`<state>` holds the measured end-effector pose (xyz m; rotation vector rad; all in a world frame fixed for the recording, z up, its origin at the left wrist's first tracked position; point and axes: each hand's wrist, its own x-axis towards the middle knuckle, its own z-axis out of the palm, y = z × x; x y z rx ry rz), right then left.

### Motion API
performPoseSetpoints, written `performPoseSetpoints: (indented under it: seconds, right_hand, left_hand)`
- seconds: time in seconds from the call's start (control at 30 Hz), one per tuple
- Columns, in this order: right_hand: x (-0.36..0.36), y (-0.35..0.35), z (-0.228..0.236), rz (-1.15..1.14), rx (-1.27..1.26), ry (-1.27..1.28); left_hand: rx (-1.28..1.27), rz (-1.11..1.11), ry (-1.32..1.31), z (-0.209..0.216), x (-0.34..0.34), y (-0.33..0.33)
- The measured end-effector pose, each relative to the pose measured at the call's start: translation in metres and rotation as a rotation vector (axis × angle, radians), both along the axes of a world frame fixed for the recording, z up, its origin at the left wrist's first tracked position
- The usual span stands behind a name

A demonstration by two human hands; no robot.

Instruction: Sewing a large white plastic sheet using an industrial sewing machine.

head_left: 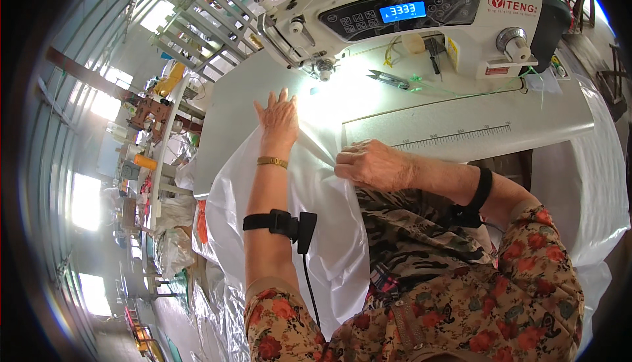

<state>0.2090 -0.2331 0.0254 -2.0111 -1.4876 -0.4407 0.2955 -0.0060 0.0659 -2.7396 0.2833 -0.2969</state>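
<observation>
A glossy white plastic-like sheet hangs over the table's front edge and down across my lap. My left hand lies flat with spread fingers at the sheet's upper edge, just left of and nearer than the needle area of a white sewing machine. To its right, my right hand is closed, pinching a gathered fold of the sheet by the table's front edge. Bright lamp glare hides the needle tip and the sheet beneath it.
Thread snips and a dark-handled tool lie under the machine's arm, with green thread trailing rightward. A ruler scale runs along the table. Grey slatted racks stand behind. More white sheet hangs at the right.
</observation>
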Motion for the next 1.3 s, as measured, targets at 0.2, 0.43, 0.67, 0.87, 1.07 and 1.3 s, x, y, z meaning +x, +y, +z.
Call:
performPoseSetpoints:
  seconds: [0.2, 0.43, 0.67, 0.87, 1.07, 1.3]
  right_hand:
    - [0.003, -0.001, -0.005, -0.015, -0.006, 0.020]
    - [0.002, 0.001, -0.008, 0.012, 0.087, 0.031]
    - [0.005, 0.000, -0.007, 0.107, 0.179, 0.144]
    - [0.009, 0.001, -0.015, 0.192, 0.086, 0.085]
    - [0.038, 0.000, 0.019, -0.079, 0.213, 0.251]
    - [0.119, 0.000, -0.012, -0.589, -0.090, -0.100]
  left_hand:
    - [-0.477, 0.040, 0.187, 0.012, -0.010, -0.077]
    - [-0.405, -0.109, 0.111, -0.011, -0.012, -0.085]
    - [-0.493, -0.014, 0.135, -0.010, -0.012, -0.088]
    - [-0.590, 0.019, 0.187, -0.026, -0.009, -0.076]
    - [-1.429, -0.272, 0.413, -0.052, 0.000, -0.006]
    - [-1.852, 0.132, 0.373, -0.033, -0.018, -0.055]
